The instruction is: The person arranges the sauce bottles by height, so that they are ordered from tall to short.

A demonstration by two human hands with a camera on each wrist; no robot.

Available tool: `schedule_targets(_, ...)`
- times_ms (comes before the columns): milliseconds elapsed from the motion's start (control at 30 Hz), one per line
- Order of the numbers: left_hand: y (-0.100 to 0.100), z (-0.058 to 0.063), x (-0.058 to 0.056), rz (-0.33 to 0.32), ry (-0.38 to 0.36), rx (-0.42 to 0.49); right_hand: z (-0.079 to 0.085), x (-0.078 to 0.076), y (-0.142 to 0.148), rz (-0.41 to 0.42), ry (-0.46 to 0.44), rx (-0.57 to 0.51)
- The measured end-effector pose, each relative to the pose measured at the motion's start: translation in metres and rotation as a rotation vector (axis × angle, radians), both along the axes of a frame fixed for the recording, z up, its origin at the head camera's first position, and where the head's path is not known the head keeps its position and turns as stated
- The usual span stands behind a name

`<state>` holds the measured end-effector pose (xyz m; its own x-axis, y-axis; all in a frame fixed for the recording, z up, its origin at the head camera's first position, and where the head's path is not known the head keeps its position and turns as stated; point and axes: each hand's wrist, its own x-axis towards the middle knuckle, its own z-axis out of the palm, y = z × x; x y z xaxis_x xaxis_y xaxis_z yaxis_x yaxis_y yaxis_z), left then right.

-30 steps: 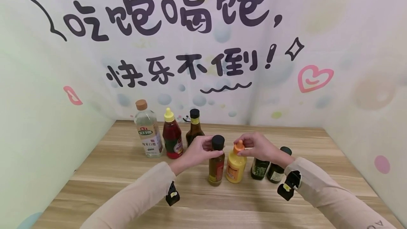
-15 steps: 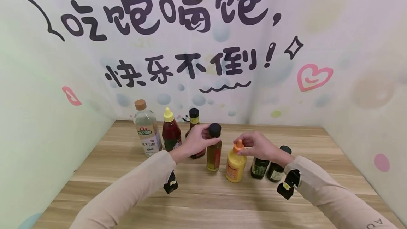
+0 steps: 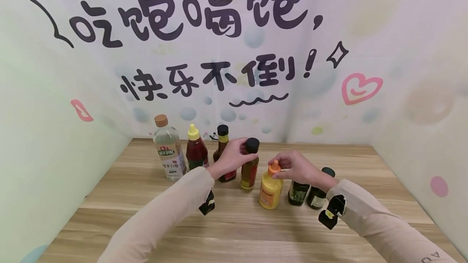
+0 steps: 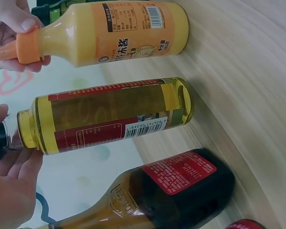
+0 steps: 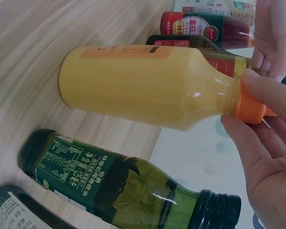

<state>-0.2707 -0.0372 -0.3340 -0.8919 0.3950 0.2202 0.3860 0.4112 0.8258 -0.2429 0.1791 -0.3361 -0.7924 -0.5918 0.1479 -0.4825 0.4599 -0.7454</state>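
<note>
My left hand (image 3: 232, 155) grips the neck of a glass bottle of yellow oil (image 3: 249, 175) just below its black cap. The bottle stands nearly upright, with a red label (image 4: 90, 136) in the left wrist view. My right hand (image 3: 297, 169) pinches the orange cap (image 5: 251, 102) of a yellow squeeze bottle (image 3: 270, 192), thumb on one side and fingers on the other. This squeeze bottle is upright, just right of and nearer than the oil bottle. Left of the oil bottle, partly behind my left hand, is a dark sauce bottle (image 3: 223, 141) with a black cap.
A clear vinegar bottle (image 3: 170, 153) and a red ketchup bottle (image 3: 197, 149) with a yellow tip stand at the left. Right of the squeeze bottle are a green glass bottle (image 3: 297, 194) and a dark bottle (image 3: 317, 198) on the wooden table (image 3: 241, 230). A printed cloth (image 3: 310, 121) hangs behind.
My left hand has carried the oil bottle back toward the cloth, first slightly left, then a little right. My right hand stays on the squeeze bottle's cap.
</note>
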Motion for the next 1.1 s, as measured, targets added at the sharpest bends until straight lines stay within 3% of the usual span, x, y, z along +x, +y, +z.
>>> schedule_targets(300,0.012,-0.003,-0.004,0.081,0.025,-0.030,0.001,0.001,0.000,-0.005,0.007,0.005)
schedule_targets(667,0.015,-0.008,-0.010,0.107,0.046,-0.019,0.000,0.001,-0.001,-0.006,0.006,0.006)
schedule_targets(1100,0.017,-0.009,-0.013,0.179,0.017,0.024,-0.002,0.001,0.000,-0.013,0.005,0.012)
